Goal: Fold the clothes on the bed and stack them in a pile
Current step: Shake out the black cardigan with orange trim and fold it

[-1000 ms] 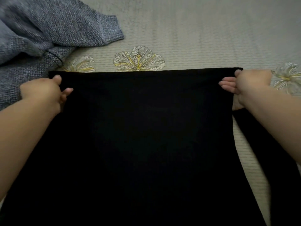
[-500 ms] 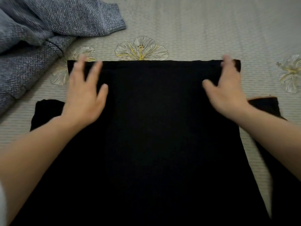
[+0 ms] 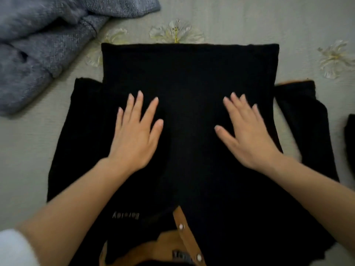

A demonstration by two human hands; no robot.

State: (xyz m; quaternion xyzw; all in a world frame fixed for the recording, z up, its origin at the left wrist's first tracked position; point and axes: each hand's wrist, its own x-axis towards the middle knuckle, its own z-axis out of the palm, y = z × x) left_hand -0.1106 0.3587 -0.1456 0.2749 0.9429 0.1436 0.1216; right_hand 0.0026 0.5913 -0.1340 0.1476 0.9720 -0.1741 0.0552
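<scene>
Black garment [image 3: 188, 73] lies flat on the bed [image 3: 249, 20], top part folded over its sleeves, w/ grey knit [image 3: 44, 45] at upper left. Left hand [image 3: 134, 139] & right hand [image 3: 247, 139] press on it mid-cloth, fingers spread; grip open, holding nothing.

We see a black garment [image 3: 190, 77] lying flat on the bed [image 3: 249, 20], folded so that its far edge runs straight across; its left sleeve [image 3: 84, 112] and right sleeve [image 3: 303, 116] spread out flat to either side; at the near edge a tan band [image 3: 184, 223] with pale snaps [image 3: 181, 226] shows; a grey knitted sweater [image 3: 38, 54] lies crumpled at the far left, just apart from the black one.
</scene>
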